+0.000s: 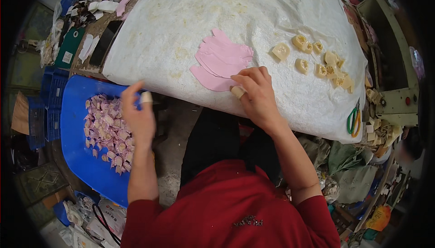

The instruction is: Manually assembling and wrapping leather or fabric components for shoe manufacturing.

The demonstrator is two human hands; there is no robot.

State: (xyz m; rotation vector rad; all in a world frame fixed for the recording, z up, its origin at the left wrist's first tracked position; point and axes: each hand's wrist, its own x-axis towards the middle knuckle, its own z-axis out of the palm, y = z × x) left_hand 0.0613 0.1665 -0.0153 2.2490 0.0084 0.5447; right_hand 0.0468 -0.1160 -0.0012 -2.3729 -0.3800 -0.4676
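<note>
Fanned pink flat pieces (pixel 223 55), cut with curved edges and thin like fabric or soft sheet, overlap on the white-covered table in front of me. At the right end of the nearest piece, my right hand (pixel 257 95) has its thumb and fingers closed on the edge. A tan cover sits on that thumb. My left hand (pixel 138 114), slightly blurred, is raised beside the table edge over the rim side of a blue tub (pixel 74 157). Its thumb, also in a tan cover, stands apart from the index finger, and nothing shows between them. Small pink-and-cream pieces (pixel 106 130) are heaped in the tub.
Cream moulded pieces (pixel 333 69) lie scattered on the table's right side. Scissors with green and orange handles (pixel 353 120) rest at its right edge. A dark phone-like slab (pixel 105 43) lies at the left. Blue crates (pixel 52 98) stand beyond the tub.
</note>
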